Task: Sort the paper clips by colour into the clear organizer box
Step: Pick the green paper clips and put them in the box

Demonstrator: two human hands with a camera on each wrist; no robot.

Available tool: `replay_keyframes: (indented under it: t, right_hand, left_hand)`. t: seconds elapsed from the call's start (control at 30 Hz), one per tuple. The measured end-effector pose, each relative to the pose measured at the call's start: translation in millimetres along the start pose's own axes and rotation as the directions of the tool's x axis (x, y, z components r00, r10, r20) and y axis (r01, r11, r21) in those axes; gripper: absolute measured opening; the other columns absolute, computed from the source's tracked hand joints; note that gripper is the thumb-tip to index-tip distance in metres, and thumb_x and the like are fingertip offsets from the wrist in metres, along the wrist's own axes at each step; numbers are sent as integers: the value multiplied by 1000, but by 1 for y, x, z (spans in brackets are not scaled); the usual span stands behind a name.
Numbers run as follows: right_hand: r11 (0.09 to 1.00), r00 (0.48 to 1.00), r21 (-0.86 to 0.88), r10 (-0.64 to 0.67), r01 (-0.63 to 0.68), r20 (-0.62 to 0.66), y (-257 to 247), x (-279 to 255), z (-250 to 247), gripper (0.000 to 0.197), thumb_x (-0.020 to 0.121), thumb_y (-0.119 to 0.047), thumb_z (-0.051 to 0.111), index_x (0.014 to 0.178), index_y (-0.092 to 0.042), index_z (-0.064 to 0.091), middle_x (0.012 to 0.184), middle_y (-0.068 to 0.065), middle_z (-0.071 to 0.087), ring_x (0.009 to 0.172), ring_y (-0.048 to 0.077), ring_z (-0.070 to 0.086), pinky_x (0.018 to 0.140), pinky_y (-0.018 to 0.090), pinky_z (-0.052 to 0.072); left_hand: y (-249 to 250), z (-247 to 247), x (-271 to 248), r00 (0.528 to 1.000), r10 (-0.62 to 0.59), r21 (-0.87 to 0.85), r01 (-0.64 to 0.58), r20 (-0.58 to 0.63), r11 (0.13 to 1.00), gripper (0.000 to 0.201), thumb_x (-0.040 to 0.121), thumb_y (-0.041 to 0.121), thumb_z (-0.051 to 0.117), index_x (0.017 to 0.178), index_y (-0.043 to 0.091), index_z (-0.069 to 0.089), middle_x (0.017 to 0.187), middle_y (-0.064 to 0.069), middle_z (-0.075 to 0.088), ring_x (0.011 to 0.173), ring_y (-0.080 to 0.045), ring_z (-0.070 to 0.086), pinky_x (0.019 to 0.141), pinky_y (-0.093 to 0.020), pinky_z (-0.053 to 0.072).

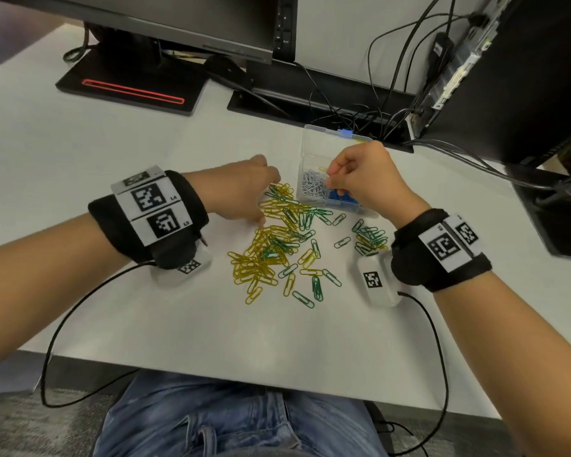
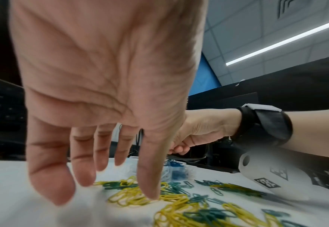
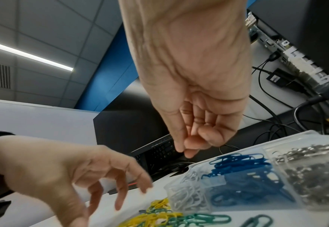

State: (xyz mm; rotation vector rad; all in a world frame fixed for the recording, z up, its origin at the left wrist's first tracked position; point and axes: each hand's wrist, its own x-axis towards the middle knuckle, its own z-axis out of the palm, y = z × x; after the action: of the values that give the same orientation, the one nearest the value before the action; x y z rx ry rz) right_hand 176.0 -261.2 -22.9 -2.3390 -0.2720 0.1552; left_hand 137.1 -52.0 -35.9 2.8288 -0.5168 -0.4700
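The left hand [image 1: 244, 192] spreads its fingers wide over yellow and green paper clips [image 1: 277, 245] on the tabletop [image 1: 112, 143]. The right hand [image 1: 360, 179] curls its fingertips together above the clear organizer box [image 1: 310, 150] — whether it holds a clip, I cannot tell.

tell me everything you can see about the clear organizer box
The clear organizer box is see-through plastic, split into compartments, and sits on the white desk just beyond the loose yellow and green clips. One compartment holds white clips, the next blue clips, another silver clips. The right hand hovers over it with fingertips pinched together; whether it touches the box is unclear.
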Motion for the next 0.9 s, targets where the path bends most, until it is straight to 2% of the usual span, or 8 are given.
replay_keyframes:
  t: [0.17,0.27,0.33,0.43,0.53,0.7,0.8,0.9]
  right_hand:
    - [979,999,-200,-45,46,13,-11,-2,-5,24,78,-16,76,99,-10,67,90,3,64,72,11,55,55,13,39]
    - [945,1000,-327,12,-10,2,-10,-25,-29,31,77,-16,76,105,-14,65,97,3,62,74,14,53,55,17,37]
    - [928,984,-343,171,-145,47,0,-45,-46,41,73,-17,79,109,-16,61,102,4,59,74,16,54,57,23,43]
    - [830,880,-452,442,-327,173,18,-71,-58,70,68,-15,83,129,-20,48,120,8,50,84,25,59,65,36,56]
    - [778,783,-509,555,-369,280,29,-81,-55,98,64,-14,86,143,-25,30,128,9,38,93,30,59,67,40,60]
    - [799,818,-555,468,-231,334,20,-78,-30,85,70,-13,82,137,-24,32,124,11,33,82,31,64,61,36,60]
    - [844,850,-519,367,-134,378,8,-73,-9,67,73,-10,78,127,-20,40,125,9,34,84,31,64,56,37,60]
    - [891,859,-451,273,-56,433,-3,-65,3,62,76,-8,76,127,-19,44,121,7,36,87,28,62,63,40,60]
  left_hand:
    - [-2,-4,16,995,0,32,-3,103,999,71,89,39,61,147,15,27,148,-7,26,129,-28,36,107,-37,34]
    - [-2,-5,13,986,45,50,-53,160,997,65,88,39,62,143,16,36,140,-5,33,115,-21,43,101,-29,35]
    - [-3,-6,7,977,77,2,-79,198,997,69,83,38,69,142,20,39,132,1,35,103,-15,46,91,-24,36]
    - [-6,-7,-4,963,95,-43,-87,252,995,85,68,45,79,140,29,37,123,5,34,98,-12,53,86,-26,44]
    - [-9,-10,-16,954,-8,11,5,299,1000,116,54,48,86,145,33,17,123,6,27,97,-16,51,80,-28,46]
    - [6,7,-28,935,-74,127,31,347,991,130,46,40,92,145,27,9,122,-1,23,88,-22,55,79,-36,52]
    - [21,15,-21,953,-23,85,-3,302,996,112,53,35,90,140,18,23,118,-4,29,89,-25,56,80,-42,54]
    - [37,16,-9,970,40,35,-49,239,998,93,59,33,87,134,14,36,115,-3,36,96,-22,52,85,-38,51]
